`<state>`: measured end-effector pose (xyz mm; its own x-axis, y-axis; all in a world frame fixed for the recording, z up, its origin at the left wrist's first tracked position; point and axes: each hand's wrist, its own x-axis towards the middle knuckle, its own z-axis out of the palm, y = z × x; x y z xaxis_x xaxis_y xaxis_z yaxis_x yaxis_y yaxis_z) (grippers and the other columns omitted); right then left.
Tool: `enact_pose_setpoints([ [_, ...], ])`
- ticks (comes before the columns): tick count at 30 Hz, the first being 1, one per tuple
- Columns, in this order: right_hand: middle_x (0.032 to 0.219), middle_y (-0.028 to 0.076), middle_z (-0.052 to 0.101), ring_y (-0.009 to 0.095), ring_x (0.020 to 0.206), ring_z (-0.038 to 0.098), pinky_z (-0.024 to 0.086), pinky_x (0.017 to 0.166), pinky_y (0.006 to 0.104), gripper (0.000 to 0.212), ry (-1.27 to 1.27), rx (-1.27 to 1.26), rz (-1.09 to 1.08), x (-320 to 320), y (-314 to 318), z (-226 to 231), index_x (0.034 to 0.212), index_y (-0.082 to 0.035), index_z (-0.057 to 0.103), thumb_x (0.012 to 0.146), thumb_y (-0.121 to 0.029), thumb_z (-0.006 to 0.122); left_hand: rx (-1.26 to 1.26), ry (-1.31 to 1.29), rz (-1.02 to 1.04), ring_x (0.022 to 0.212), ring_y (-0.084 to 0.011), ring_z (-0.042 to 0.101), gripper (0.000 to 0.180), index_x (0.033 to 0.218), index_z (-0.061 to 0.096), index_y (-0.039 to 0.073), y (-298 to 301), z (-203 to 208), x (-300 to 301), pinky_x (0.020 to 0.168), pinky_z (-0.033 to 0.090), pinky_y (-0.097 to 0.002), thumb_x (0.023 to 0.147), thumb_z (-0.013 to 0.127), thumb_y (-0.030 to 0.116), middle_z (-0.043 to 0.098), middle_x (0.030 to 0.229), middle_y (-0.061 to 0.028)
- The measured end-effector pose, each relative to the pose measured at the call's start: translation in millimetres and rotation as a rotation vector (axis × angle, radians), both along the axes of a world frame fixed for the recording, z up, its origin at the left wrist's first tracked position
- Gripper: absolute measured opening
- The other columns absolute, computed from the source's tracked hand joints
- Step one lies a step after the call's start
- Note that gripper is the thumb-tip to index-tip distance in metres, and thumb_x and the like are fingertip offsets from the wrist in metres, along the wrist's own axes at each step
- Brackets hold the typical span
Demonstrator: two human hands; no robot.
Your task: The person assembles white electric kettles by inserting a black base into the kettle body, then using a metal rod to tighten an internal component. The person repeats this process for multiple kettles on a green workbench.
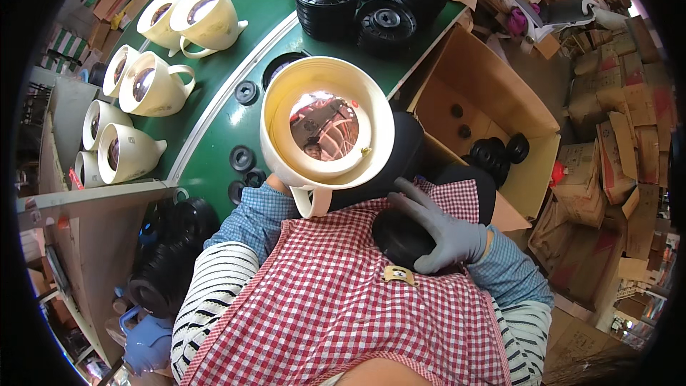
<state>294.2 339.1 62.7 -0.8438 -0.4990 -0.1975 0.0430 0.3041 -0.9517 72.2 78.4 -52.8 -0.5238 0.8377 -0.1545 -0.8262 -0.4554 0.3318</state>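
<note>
A cream jug with a mirrored glass liner inside is held up in front of me, its open end facing me and its handle pointing down towards my apron. My left hand reaches behind the jug and supports it; the fingers are hidden. My right hand, in a grey glove, grips a round black plastic part against the checked apron. Its thumb and fingers lie around the part's right side. Partly behind the jug, another black disc rests on the green table.
More cream jugs lie along the left of the green table. Black bases stand in stacks at the back. An open cardboard box on the right holds several black parts. Small black rings lie near my left sleeve.
</note>
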Motion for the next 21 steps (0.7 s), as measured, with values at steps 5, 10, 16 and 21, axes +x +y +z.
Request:
enact_pose_setpoints([
  [5,0.163,0.024,0.028,0.041,0.152,0.024,0.019,0.124,0.0522,0.122,-0.174,-0.095,0.096,10,10,6,0.159,-0.002,0.028,0.071,-0.07,0.077,0.002,-0.002,-0.028,0.129,-0.0314,0.057,0.062,0.149,0.045,0.001,-4,7,16,0.108,0.047,-0.0415,0.106,0.046,0.046,0.056,0.145,-0.0185],
  [10,0.162,0.024,0.03,0.037,0.151,0.029,0.019,0.125,0.0496,0.113,0.268,-0.698,-0.538,1,12,27,0.157,-0.002,0.034,0.075,-0.061,0.082,-0.001,0.001,-0.08,0.129,-0.0316,0.057,0.062,0.149,0.045,0.001,-7,11,23,0.109,0.047,-0.0416,0.106,0.045,0.047,0.055,0.145,-0.0187],
  [16,0.161,0.029,0.03,0.046,0.15,0.027,0.024,0.121,0.0537,0.112,0.906,-0.284,-0.347,-56,1,53,0.153,0.002,0.04,0.072,-0.064,0.082,-0.005,-0.061,-0.194,0.128,-0.0318,0.057,0.063,0.149,0.045,0.001,11,8,32,0.109,0.047,-0.0417,0.106,0.044,0.048,0.055,0.145,-0.0189],
  [21,0.158,0.031,0.032,0.046,0.146,0.034,0.026,0.12,0.0539,0.118,0.88,-0.067,-0.401,-55,-3,41,0.149,0.001,0.047,0.063,-0.071,0.082,0.002,-0.142,-0.255,0.128,-0.0321,0.057,0.064,0.149,0.045,0.001,22,3,36,0.109,0.047,-0.0418,0.106,0.043,0.049,0.055,0.145,-0.0191],
])
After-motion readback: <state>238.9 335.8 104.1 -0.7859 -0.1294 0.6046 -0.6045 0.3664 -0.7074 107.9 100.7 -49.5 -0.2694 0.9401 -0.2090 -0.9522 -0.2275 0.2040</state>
